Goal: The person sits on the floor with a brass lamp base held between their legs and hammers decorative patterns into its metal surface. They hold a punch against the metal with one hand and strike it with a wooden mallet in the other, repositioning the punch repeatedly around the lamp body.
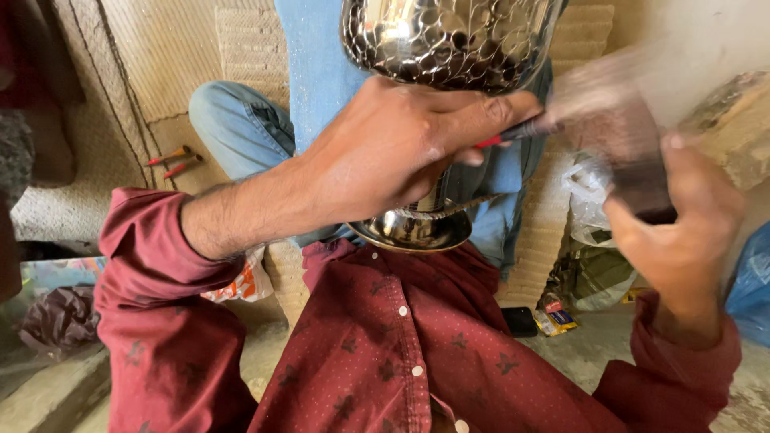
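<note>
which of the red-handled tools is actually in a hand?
The one pinched in the left hand, a red-handled tool with its dark tip against the shiny hammered vessel. The other two red tools lie loose on the mat at the far left.

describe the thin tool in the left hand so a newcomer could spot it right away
Start at the big shiny hammered-metal goblet at top centre. The left hand lies across its stem; from the fingertips pokes a slim tool, red then black, unlike the two red-handled tools lying on the mat.
</note>
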